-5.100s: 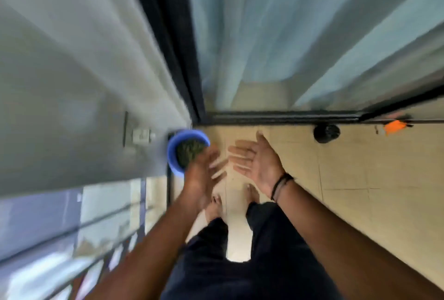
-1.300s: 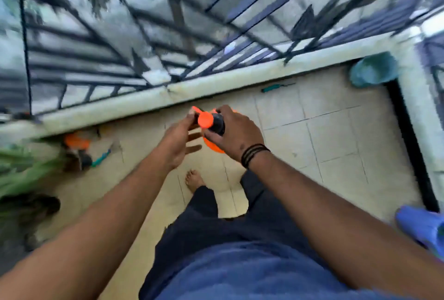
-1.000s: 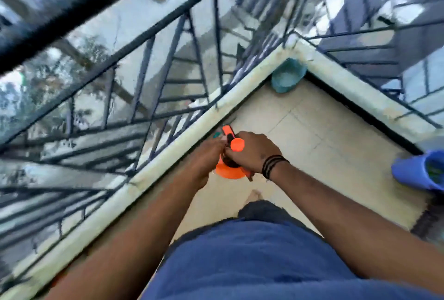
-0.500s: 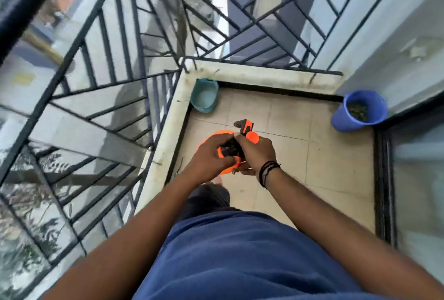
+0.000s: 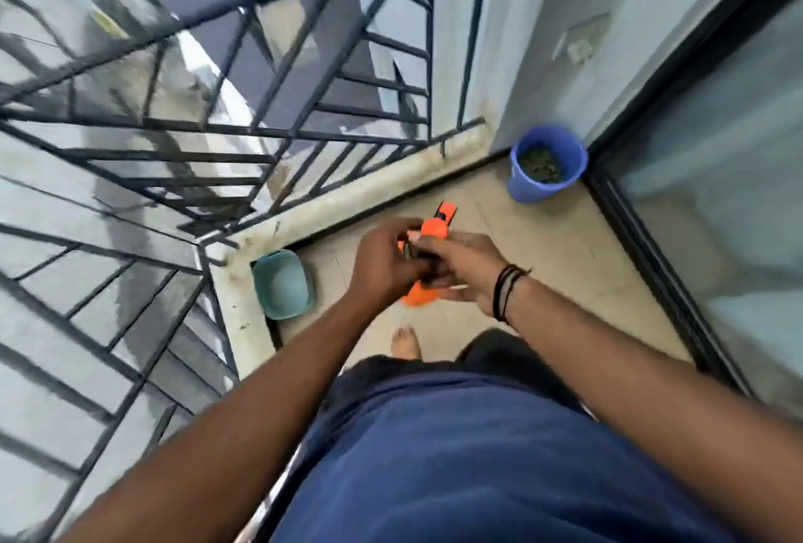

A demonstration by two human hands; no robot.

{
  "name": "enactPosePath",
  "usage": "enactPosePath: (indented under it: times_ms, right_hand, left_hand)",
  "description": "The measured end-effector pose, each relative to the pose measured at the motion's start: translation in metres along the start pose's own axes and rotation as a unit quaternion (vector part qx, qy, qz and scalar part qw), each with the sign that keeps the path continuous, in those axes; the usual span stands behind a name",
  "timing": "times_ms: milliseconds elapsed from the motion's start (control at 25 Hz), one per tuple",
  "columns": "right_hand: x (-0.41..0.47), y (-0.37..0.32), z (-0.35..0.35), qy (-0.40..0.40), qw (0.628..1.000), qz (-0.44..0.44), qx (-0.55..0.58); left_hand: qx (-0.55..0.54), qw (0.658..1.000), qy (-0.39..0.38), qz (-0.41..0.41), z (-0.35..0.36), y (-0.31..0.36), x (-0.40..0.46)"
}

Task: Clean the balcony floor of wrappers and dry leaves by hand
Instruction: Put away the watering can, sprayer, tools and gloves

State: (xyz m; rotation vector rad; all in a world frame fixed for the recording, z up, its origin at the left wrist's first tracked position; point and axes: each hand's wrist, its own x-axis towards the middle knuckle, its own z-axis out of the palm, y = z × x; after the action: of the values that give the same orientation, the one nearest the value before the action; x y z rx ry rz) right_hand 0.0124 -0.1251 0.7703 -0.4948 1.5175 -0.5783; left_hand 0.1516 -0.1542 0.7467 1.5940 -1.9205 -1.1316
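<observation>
I stand on the beige tiled balcony floor [image 5: 552,247] and hold an orange and black spray bottle [image 5: 428,234] in front of me with both hands. My left hand [image 5: 382,264] grips its body from the left. My right hand [image 5: 460,271] grips it from the right, just under the orange nozzle that points away from me. A blue bucket [image 5: 545,162] with dark dry leaves inside stands in the far corner by the wall. The picture is blurred, and I see no wrappers on the visible floor.
A teal tub [image 5: 282,284] sits in the left corner against the low concrete kerb [image 5: 347,197]. A black metal railing [image 5: 243,125] runs above the kerb. A glass sliding door with a dark frame [image 5: 652,264] closes the right side. My bare foot [image 5: 406,340] is below my hands.
The view has swung to the right: the bucket and the tub now lie further apart. Both hands kept hold of the spray bottle. Five seconds ago my hands were empty over the bucket.
</observation>
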Motion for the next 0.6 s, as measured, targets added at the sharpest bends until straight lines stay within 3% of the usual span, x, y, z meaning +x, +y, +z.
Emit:
enactPosePath:
  times_ms: [200,280,440,600]
  right_hand:
    - [0.101,-0.012,-0.055,0.040,0.997,0.031,0.053]
    - [0.153,-0.002,-0.068,0.039,0.991,0.037,0.123]
    - [0.269,0.030,-0.090,0.089,0.969,0.033,0.227]
    - [0.404,0.066,-0.100,0.127,0.958,0.027,0.256]
  left_hand:
    - [0.037,0.992,-0.093,0.080,0.043,-0.015,0.120]
    - [0.043,0.988,-0.118,0.094,0.075,-0.034,0.167]
    - [0.060,0.980,-0.178,0.071,0.162,-0.105,0.253]
    - [0.075,0.980,-0.173,0.061,0.244,-0.193,0.328]
